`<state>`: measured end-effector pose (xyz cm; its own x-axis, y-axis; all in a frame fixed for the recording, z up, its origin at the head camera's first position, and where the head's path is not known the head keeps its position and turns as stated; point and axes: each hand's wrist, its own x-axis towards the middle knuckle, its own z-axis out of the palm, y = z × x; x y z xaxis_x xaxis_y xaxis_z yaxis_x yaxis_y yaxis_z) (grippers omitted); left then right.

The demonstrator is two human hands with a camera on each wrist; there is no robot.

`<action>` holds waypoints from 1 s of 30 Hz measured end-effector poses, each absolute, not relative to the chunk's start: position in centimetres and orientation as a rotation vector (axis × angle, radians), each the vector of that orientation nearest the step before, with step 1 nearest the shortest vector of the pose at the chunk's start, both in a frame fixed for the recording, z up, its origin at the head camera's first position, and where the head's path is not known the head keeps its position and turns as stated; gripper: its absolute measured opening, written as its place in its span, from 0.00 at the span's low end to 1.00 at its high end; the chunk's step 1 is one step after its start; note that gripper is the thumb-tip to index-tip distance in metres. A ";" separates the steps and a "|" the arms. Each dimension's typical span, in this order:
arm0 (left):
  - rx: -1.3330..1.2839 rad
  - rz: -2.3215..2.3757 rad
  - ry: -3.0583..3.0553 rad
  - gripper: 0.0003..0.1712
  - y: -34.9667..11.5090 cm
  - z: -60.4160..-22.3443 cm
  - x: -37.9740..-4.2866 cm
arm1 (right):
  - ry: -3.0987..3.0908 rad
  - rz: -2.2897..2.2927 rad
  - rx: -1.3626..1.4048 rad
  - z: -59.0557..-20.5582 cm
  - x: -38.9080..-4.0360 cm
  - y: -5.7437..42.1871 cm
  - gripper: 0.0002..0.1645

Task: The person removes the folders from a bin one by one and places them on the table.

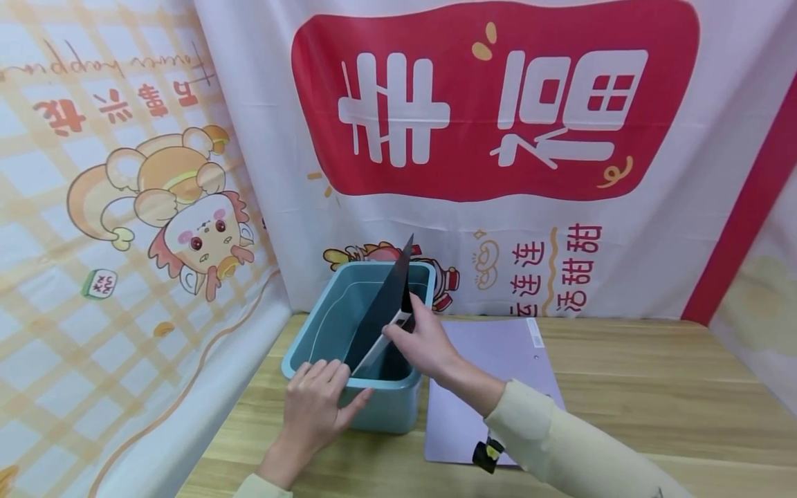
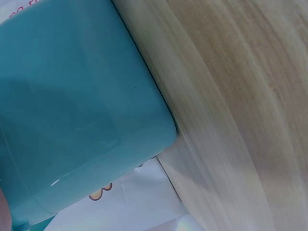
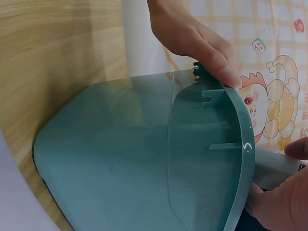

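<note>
A teal plastic bin stands upright on the table. My left hand grips its near rim at the left corner, fingers over the edge and thumb along the outside. In my right hand is a dark, thin, flat folder with a pale edge strip, pinched between thumb and fingers. It stands tilted, its lower part inside the bin and its top corner above the far rim. The right wrist view shows both hands at the bin's rim; in the left wrist view the bin's side wall fills much of the picture.
A lavender folder with a white label lies flat on the table right of the bin, partly under my right forearm. A small black and yellow object shows by the sleeve. Printed cloth hangs behind and on the left of the wooden table.
</note>
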<state>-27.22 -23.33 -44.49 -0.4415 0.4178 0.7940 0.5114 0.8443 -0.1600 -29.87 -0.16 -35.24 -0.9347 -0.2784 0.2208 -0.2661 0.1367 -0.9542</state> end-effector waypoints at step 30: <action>-0.674 -0.150 -2.087 0.32 -23.4 -44.7 -27.1 | 2.302 -2.296 -0.360 -34.8 -30.3 0.8 0.12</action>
<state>-27.05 -23.39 -44.66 -0.4380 0.4066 0.8018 0.5173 0.8434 -0.1451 -30.33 0.82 -34.76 -0.9676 -0.0637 0.2442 -0.2444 -0.0054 -0.9697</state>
